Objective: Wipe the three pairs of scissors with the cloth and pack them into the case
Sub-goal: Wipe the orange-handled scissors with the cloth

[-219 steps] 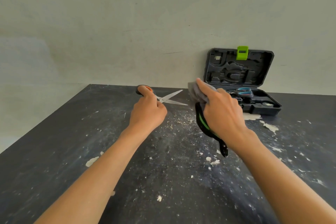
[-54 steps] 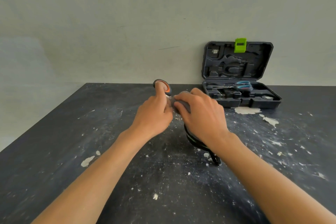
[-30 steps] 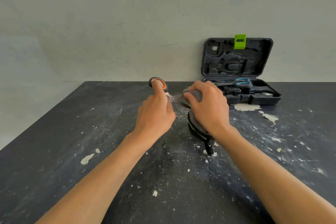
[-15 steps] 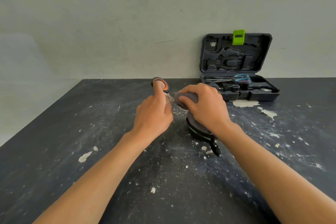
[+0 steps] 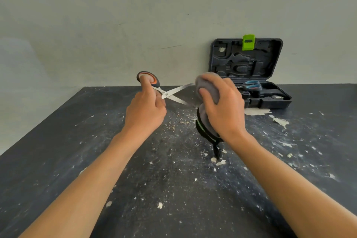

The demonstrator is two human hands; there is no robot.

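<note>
My left hand (image 5: 144, 110) holds black-and-orange scissors (image 5: 167, 93) by the handles, thumb through one loop, blades spread apart and pointing right. My right hand (image 5: 224, 108) grips a grey cloth (image 5: 207, 88) with a black and green strap hanging below it; the cloth sits at the blade tips. An open dark case (image 5: 266, 100) stands at the back right against the wall, lid upright with a green latch. Blue-handled scissors (image 5: 251, 85) lie in its lower half. A third pair is not visible.
The dark tabletop (image 5: 173, 179) is scratched and speckled with white paint flakes and crumbs, thickest below the scissors. A pale wall rises right behind the table. The table's left edge runs diagonally at the left.
The scissor blades, earlier covered by the cloth and my right hand, now show spread open. My right hand with the cloth has slid right to the blade tips.
</note>
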